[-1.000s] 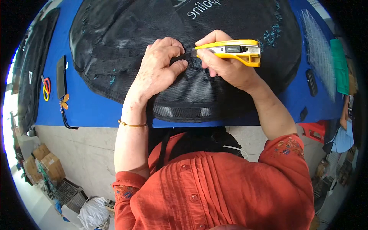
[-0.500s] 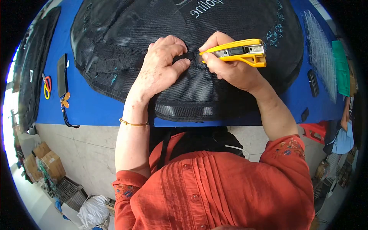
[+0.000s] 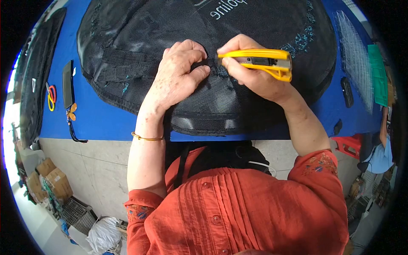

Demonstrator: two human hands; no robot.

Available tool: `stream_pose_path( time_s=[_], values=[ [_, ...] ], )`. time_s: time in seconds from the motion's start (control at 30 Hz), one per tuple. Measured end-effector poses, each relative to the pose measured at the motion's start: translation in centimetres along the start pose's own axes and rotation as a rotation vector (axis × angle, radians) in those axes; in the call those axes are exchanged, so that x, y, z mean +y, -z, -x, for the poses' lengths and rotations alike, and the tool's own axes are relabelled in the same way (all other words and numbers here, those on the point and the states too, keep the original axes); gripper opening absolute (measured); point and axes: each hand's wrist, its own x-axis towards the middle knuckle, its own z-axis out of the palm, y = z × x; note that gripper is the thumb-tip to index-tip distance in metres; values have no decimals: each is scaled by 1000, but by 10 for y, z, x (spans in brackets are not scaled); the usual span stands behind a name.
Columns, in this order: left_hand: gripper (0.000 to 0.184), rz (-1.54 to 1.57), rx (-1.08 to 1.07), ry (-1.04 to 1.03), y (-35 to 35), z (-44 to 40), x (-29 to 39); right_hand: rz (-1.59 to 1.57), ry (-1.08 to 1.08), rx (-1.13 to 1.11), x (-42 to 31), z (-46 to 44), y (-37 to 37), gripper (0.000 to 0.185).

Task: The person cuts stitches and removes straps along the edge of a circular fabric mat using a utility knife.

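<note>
A round black mesh piece with white lettering lies on the blue table. Near its middle, my left hand is closed, thumb against curled fingers, pinching a fold of the black fabric. My right hand grips a yellow utility knife. The knife's front end points left, close to my left thumb and the fabric; its blade tip is too blurred to make out. Loose teal thread bits are scattered on the mesh at the right, with a few more by the left strap.
Red-and-yellow scissors and a dark phone-like case with a cord lie at left. At right are a black handle-like object, a clear ribbed sheet and a green tray. Another person is at the far right.
My right hand has shifted slightly left, and the knife has tipped and turned a little, its rear end lower. My left hand keeps its hold in nearly the same place.
</note>
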Motion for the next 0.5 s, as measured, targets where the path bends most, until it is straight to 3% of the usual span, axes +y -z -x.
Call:
stream_pose_path(
  time_s=[0.07, 0.23, 0.3, 0.5],
  values=[
    [16, 1, 4, -1, 0, 0, 0, -263, -274, 126, -3, 1, -1, 10],
    [15, 9, 7, -5, 0, 0, 0, -323, -263, 141, -4, 1, 3, 11],
    [17, 8, -20, 7, 2, 1, 2, -140, -227, -16, -10, -1, 9, 16],
    [19, 6, -34, 3, 2, 1, 1, -277, -279, 6, -5, 4, 0, 20]
  ],
)
